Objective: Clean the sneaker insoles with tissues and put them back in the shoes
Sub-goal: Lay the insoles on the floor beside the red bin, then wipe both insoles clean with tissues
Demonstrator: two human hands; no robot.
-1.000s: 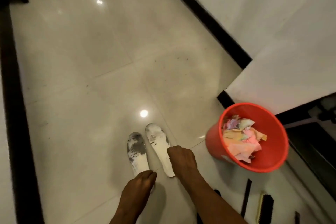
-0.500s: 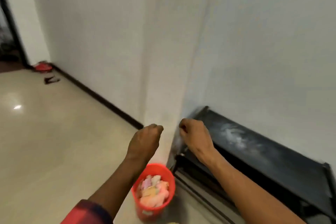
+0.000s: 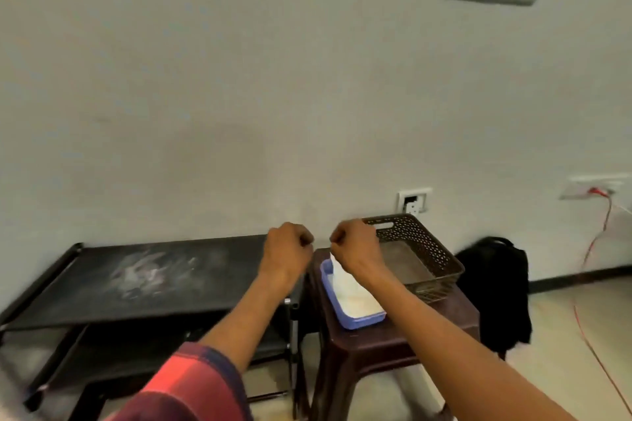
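Blue tissue box [image 3: 359, 321] sits on the brown stool [image 3: 393, 342], just beside the perforated basket [image 3: 422, 246]. Its long axis runs away from the person, with the far end angled left. Left hand [image 3: 287, 246] is clenched and empty. Right hand [image 3: 355, 243] is curled over a raised tissue [image 3: 349, 287]; whether it grasps the tissue cannot be told.

The light is dim, even and warm. Motion blur softens the whole view. A faint shadow falls on the wall [image 3: 239, 147], and straight lines bow toward the edges.

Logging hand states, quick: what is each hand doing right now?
Left hand: closed fist, holding nothing.
Right hand: curled at the top of the tissue in the blue box; whether it pinches it cannot be told.
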